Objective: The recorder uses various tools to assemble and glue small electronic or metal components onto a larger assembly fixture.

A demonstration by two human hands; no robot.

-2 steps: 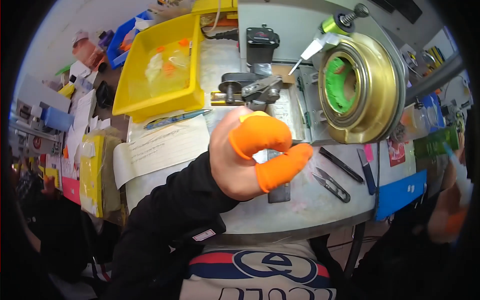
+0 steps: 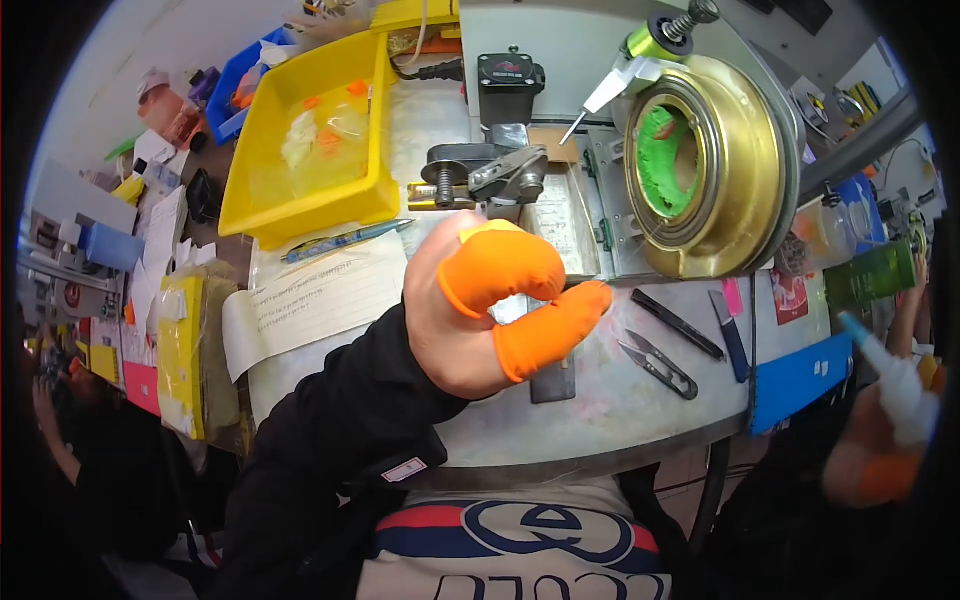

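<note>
My left hand [image 2: 490, 305] reaches in over the middle of the bench, with orange finger cots on thumb and forefinger and a bit of yellow behind them. Its fingers are curled together, hiding whatever they may hold. A dark flat block [image 2: 553, 382] shows partly beneath it. Just beyond stands a small metal clamp-like fixture [image 2: 508, 176]. At the right rim, blurred, my right hand [image 2: 850, 465] also wears orange and grips a translucent white squeeze bottle [image 2: 905, 395] whose blue tip points up and left.
A gold wheel-shaped machine part [image 2: 725, 170] stands at the right. Thread snips [image 2: 660, 365], black tweezers [image 2: 678, 323] and a dark-handled knife [image 2: 732, 340] lie before it. Leftward are a yellow tray [image 2: 240, 215], a pen [image 2: 340, 241] and a written sheet [image 2: 300, 320].
My right hand has brought the squeeze bottle inward and slightly lower. My left hand keeps its curled shape, while the whole view has shifted a little.
</note>
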